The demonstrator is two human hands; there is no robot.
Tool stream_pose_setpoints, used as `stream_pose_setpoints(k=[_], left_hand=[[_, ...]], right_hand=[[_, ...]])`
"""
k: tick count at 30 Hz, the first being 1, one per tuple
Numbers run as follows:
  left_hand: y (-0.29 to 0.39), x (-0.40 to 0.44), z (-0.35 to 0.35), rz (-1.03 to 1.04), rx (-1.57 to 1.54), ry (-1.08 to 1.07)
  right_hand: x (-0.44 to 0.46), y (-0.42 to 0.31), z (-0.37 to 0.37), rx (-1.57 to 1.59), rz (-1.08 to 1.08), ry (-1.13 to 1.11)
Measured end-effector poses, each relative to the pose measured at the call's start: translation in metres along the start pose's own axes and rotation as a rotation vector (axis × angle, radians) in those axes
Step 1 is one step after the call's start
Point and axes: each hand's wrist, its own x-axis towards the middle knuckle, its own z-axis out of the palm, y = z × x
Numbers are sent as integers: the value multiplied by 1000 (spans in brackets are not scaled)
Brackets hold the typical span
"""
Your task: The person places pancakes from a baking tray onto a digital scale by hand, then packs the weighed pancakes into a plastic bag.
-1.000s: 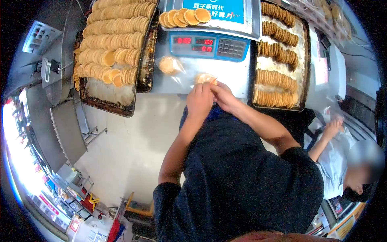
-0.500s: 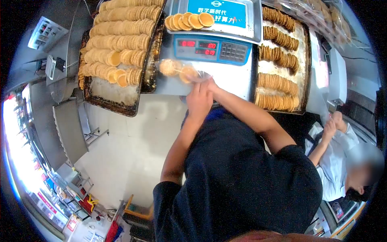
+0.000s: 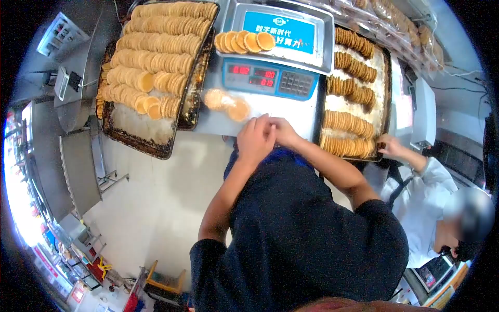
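Observation:
My left hand [image 3: 255,139] and my right hand [image 3: 282,132] meet at the near edge of the steel table, fingers bent and pinched together. They are at the mouth of a clear plastic bag, whose film barely shows now. Round golden cookies [image 3: 238,110] lie just beyond my fingers, seemingly inside that bag. Behind them stands a blue digital scale [image 3: 270,78] with red digits lit. A short row of thin round cookies [image 3: 244,41] leans on the scale's metal pan [image 3: 323,44].
On the left, a dark baking tray [image 3: 136,137] carries several rows of cookies. Another tray [image 3: 385,99] on the right holds browner rows. Bagged goods [image 3: 397,28] lie at the back right. A co-worker in white [image 3: 416,208] reaches toward the right tray's corner.
The view has shifted slightly. My hands stay together near the bagged cookies, a little closer to my body. The co-worker's hand has moved to the right tray's corner.

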Motion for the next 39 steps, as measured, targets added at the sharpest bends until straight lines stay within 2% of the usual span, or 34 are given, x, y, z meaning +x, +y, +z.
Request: stream_pose_setpoints(k=[3, 5, 7, 9, 13, 15, 16, 19, 20, 21, 23, 24, 27, 28, 29, 31, 33, 35, 38, 39], left_hand=[[-3, 8, -8, -71, -38, 49], [-7, 20, -19, -106, -79, 181], [-17, 47, -28, -109, -125, 192], [-18, 87, -44, -74, -77, 248], [-48, 168, -36, -7, 94, 470], [-58, 197, -28, -117, 167, 467], [-56, 206, -28, -181, 157, 392], [-50, 215, -21, -130, 181, 409], [-48, 217, -19, -123, 189, 396], [-46, 220, -17, -111, 185, 401], [-42, 222, -12, -90, 168, 407], [-41, 223, -11, -143, 56, 348], [-35, 224, -8, -170, 9, 358], [-35, 226, -9, -170, 11, 355], [-35, 227, -9, -214, -34, 368], [-41, 227, -5, -258, -79, 374], [-48, 230, -2, -180, -107, 398], [-47, 231, 0, -203, -181, 397], [-57, 227, 1, -236, -285, 281], [-40, 222, -16, -365, -360, 152]], right_hand=[[-25, -79, -49, 129, 85, 127], [0, -89, -89, -69, -123, 339], [39, -112, -119, -252, -256, 553], [90, -116, -143, -566, -476, 677], [158, -126, -151, -685, -456, 667], [171, -137, -143, -581, -324, 440], [181, -133, -138, -446, -390, 411], [188, -136, -127, -242, -461, 347], [185, -142, -129, -265, -434, 325], [186, -143, -131, -249, -426, 337], [182, -143, -134, -420, -513, 358], [182, -141, -134, -473, -529, 363], [172, -135, -126, -474, -584, 413], [165, -139, -124, -389, -470, 326], [161, -139, -120, -386, -466, 325], [156, -140, -112, -377, -668, 426], [156, -140, -109, -411, -646, 441], [163, -140, -110, -566, -648, 550], [170, -127, -117, -540, -631, 599], [181, -128, -119, -498, -656, 606]])
